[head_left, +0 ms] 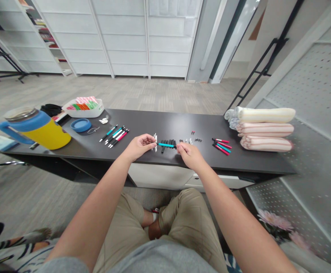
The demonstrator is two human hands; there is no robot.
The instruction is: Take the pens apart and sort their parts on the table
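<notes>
A teal pen [166,145] is held level over the dark table [142,121], one end in each hand. My left hand [140,144] pinches its left end and my right hand [188,153] pinches its right end. Just behind the pen lie several black pen barrels [168,144] and a few white refills [155,141]. Small loose pen parts [192,140] are scattered to the right of them.
Several assembled pens [115,134] lie left of centre and a few red and teal pens [221,146] lie to the right. Rolled towels [263,129] are stacked far right. A yellow and blue jug [37,129], a blue lid [80,124] and a white tray [84,107] stand on the left.
</notes>
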